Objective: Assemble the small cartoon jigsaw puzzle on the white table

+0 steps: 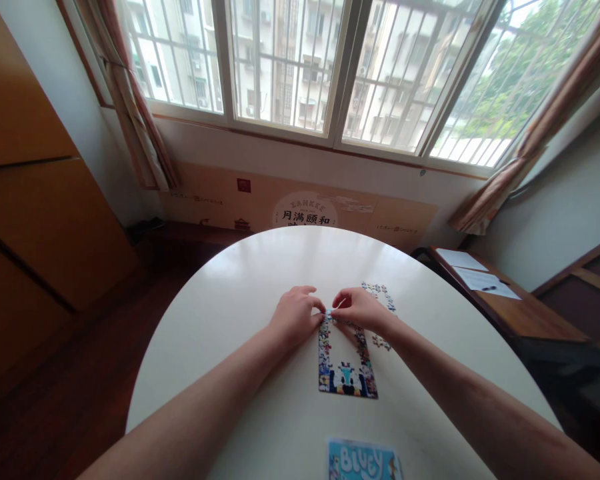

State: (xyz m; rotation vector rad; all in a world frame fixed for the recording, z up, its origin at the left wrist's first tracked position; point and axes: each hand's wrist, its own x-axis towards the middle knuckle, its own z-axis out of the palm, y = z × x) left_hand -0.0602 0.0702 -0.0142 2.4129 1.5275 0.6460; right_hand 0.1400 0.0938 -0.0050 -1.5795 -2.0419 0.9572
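A partly built jigsaw puzzle (347, 377) lies on the round white table (240, 300), its border and lower part assembled. My left hand (296, 315) and my right hand (359, 308) meet at the puzzle's top edge. Both pinch at a small puzzle piece (329, 311) between their fingertips. Loose puzzle pieces (380, 291) lie just beyond my right hand, and a few more pieces (381, 343) lie under my right wrist.
A blue puzzle box lid (363, 461) sits at the table's near edge. A brown side table with papers (473, 272) stands at right. Windows and curtains are behind; a wooden cabinet (35, 200) fills the left.
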